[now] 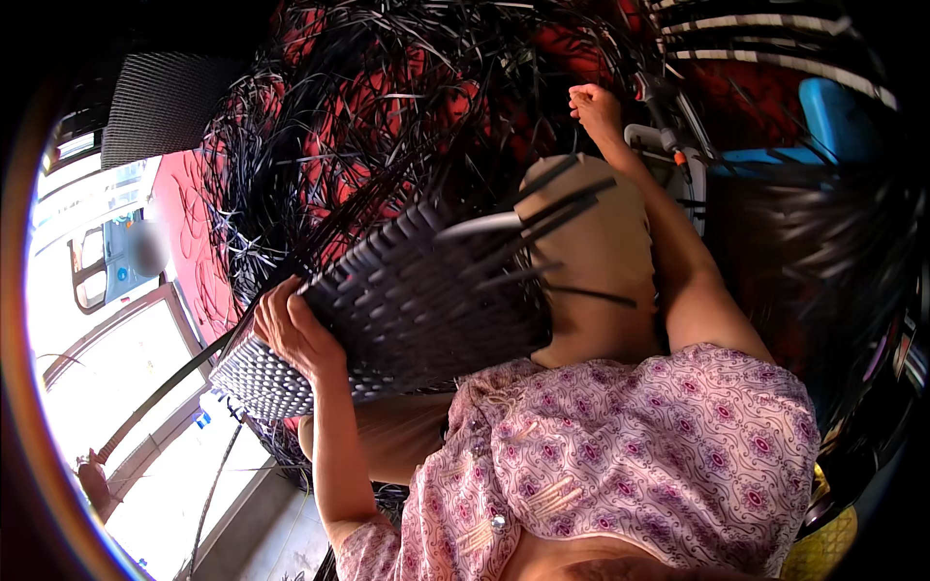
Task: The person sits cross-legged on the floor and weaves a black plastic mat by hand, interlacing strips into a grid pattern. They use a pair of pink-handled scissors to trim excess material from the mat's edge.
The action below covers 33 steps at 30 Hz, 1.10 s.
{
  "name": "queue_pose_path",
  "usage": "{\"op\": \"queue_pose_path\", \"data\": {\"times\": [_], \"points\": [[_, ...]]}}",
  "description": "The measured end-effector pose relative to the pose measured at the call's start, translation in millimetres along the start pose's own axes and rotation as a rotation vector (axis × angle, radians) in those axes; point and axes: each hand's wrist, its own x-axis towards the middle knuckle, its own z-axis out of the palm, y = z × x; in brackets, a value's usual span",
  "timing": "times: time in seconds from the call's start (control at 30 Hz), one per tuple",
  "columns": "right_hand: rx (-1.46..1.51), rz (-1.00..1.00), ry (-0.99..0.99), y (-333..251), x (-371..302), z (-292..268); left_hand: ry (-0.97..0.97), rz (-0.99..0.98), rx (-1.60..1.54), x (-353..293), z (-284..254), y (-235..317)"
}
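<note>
Left hand (295, 334) clamps the near edge of a woven black panel (417, 300) (on the lap); right hand (596, 111), fisted around 1 black strip (542, 92), is raised well apart.

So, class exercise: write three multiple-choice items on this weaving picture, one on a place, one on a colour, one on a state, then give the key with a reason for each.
1. Where is the left hand?
A. on the edge of the woven panel
B. on the blue seat
C. in the lap

2. What colour are the loose strips piled behind the panel?
A. white
B. black
C. green

3. How is the right hand?
A. flat and open
B. closed in a fist, raised
C. resting on the panel

Key: 1 A, its fingers grip the panel's edge. 2 B, the tangle is black against a red surface. 3 B, the fingers are curled shut, the arm stretched out above the panel.
</note>
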Motion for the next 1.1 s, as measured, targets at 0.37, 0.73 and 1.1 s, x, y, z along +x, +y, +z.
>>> {"op": "queue_pose_path", "data": {"times": [0.37, 0.73, 1.1], "points": [[-0.293, -0.017, 0.388, 178, 130, -54, -0.033, -0.022, -0.077, 19, 4, 2], [-0.439, 0.303, 0.153, 179, 118, -48, -0.062, -0.095, -0.085, 16, 7, -2], [-0.997, 0.138, 0.043, 149, 95, -39, -0.059, -0.124, -0.100, 12, 7, -3]]}}
